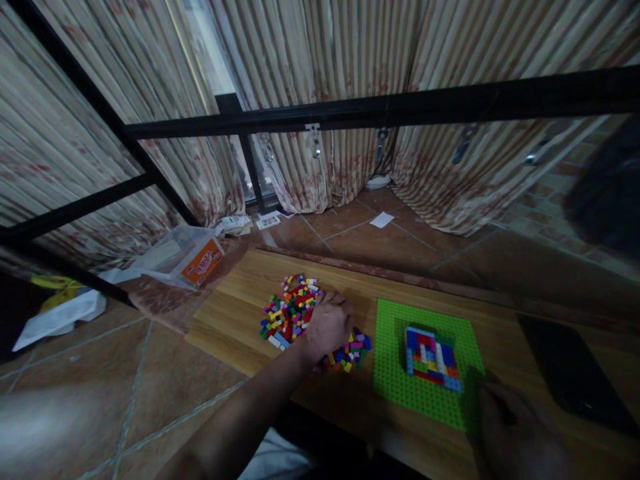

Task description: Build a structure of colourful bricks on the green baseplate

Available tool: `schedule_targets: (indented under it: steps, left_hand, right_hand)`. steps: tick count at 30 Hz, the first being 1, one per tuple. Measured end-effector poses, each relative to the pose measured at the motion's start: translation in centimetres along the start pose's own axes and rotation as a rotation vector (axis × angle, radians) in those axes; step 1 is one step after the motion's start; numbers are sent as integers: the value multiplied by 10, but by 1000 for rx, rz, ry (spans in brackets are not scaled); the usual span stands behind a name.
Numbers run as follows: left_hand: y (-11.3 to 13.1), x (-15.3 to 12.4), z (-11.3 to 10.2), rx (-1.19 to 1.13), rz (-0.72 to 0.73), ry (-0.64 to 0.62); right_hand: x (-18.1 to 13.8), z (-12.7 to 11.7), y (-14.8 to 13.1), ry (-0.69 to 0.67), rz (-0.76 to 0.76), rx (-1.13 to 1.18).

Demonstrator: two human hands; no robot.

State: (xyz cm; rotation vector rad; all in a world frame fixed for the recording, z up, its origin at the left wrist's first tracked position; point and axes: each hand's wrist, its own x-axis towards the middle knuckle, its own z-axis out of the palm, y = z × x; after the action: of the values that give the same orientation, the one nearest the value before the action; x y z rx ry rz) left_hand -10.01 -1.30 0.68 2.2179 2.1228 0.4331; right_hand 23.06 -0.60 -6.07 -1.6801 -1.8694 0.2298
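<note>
My left hand (330,325) reaches into a pile of small colourful toy bricks (290,308), its fingers curled down with their tips hidden among the pieces. More loose bricks (356,348) lie just right of that hand. A green baseplate (391,333) rests beside them, carrying a low rectangular build of bricks (433,358) in blue, red, white and other colours. By the plate's lower right corner is my right hand (517,430), dim and blurred. Its fingers look bent inward, and whatever they hold, if anything, cannot be made out.
The wooden table (235,293) bears all of this. A dark phone-like slab (575,370) lies at its right. On the left stands a clear plastic box (183,257) with an orange label. Black metal bars (350,115) cross ahead, before striped curtains (295,60). Papers lie on the tiled floor.
</note>
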Motion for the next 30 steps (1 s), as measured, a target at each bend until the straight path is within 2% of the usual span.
schedule_targets:
  steps: [3, 7, 11, 20, 30]
  left_hand:
    - [-15, -12, -9, -48, -50, 62]
    - [-46, -26, -19, -29, -256, 176]
    - [-69, -33, -25, 61, -405, 161]
    - [-63, -29, -32, 171, -548, 12]
    - [-63, -24, -32, 239, -566, -20]
  right_hand:
    - [0, 0, -1, 9, -12, 5]
    - [-2, 1, 2, 9, -21, -11]
    - [-2, 2, 6, -12, -18, -51]
    - [0, 1, -6, 67, -60, 2]
    - [0, 2, -9, 97, -67, 53]
